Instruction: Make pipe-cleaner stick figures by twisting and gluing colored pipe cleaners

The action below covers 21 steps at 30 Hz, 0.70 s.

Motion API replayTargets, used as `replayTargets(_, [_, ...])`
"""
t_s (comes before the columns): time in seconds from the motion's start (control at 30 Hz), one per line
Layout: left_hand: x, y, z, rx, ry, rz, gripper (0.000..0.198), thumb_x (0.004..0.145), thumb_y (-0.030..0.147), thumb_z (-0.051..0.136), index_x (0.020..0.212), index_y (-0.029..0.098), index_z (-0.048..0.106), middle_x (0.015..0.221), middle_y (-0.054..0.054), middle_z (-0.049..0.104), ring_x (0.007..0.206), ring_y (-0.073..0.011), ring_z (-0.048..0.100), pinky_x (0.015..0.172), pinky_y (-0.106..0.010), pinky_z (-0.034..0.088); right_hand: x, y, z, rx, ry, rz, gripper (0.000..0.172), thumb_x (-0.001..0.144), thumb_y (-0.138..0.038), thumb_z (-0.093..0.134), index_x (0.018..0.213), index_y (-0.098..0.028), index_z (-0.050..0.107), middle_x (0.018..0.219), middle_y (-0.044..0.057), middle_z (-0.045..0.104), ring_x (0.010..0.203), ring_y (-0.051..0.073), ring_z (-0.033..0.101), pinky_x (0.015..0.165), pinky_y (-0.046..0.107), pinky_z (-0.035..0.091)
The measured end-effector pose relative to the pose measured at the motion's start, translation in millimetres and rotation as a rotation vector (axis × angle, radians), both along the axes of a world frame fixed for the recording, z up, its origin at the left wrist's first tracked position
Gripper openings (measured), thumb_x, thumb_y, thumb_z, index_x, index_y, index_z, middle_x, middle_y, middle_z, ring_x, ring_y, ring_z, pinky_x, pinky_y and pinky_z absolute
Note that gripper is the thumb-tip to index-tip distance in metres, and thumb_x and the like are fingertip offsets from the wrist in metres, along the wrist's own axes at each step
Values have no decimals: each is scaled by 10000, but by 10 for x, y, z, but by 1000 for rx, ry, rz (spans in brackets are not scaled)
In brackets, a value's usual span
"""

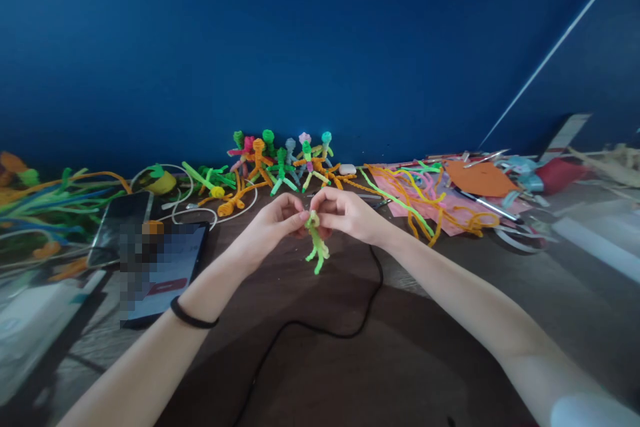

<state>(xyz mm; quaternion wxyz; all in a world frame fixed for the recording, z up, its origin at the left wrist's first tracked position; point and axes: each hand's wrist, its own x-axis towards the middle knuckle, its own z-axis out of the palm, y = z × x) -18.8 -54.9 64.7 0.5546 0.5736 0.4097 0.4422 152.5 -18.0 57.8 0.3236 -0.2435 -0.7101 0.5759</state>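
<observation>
Between my two hands hangs a light green pipe-cleaner figure (317, 247), its bent strands pointing down above the dark table. My left hand (283, 219), with a black band on the wrist, pinches its upper part from the left. From the right, my right hand (343, 215) grips the same top end between thumb and fingers. The fingertips hide part of the top. Behind my hands, several finished pipe-cleaner figures (283, 167) in green, orange, pink and blue lean against the blue wall.
A phone (170, 273) and a dark phone (120, 220) lie left, near loose pipe cleaners (60, 197) and a white cable (193, 197). Right are orange paper (480, 178), pink sheets (390, 190) and orange strands (430, 213). A black cord (320, 332) crosses the table in front.
</observation>
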Motion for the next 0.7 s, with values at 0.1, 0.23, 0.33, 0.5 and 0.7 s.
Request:
replayTargets(0.1, [24,-7,10,15,14,48,203,698,313,642,696,155,516,672,19,530,649,-100,513,644,-231,420,-1,-10,9,60,-26,-33,111,785,-229,554,827,-159,478,592,-29,567,502,76,541,519,222,476])
replayTargets(0.23, [44,-23,33,71,72,68,177,682,300,654,712,157,554,690,10,561,662,-109,528,637,-225,409,-1,-5,-8,114,-9,-110,86,793,-220,532,816,-167,468,598,-26,562,520,86,556,521,229,487])
replayTargets(0.33, [56,-41,46,170,207,103,139,682,274,650,710,162,572,665,14,561,625,-108,509,590,-217,386,-7,-11,-30,175,-27,-155,59,797,-201,512,819,-174,464,598,-25,564,525,90,561,524,231,487])
replayTargets(0.5, [60,-60,60,308,362,170,75,729,246,591,718,172,589,614,26,540,555,-90,452,524,-205,343,-30,-26,-41,183,-21,-209,50,790,-169,494,827,-175,461,576,-25,586,510,96,572,530,236,483])
replayTargets(0.7, [41,-35,39,102,127,99,85,726,241,595,744,164,564,591,31,541,521,-84,484,517,-208,375,-40,-13,-3,-124,122,-72,147,737,-226,597,775,-157,473,566,-11,619,525,108,608,529,228,490])
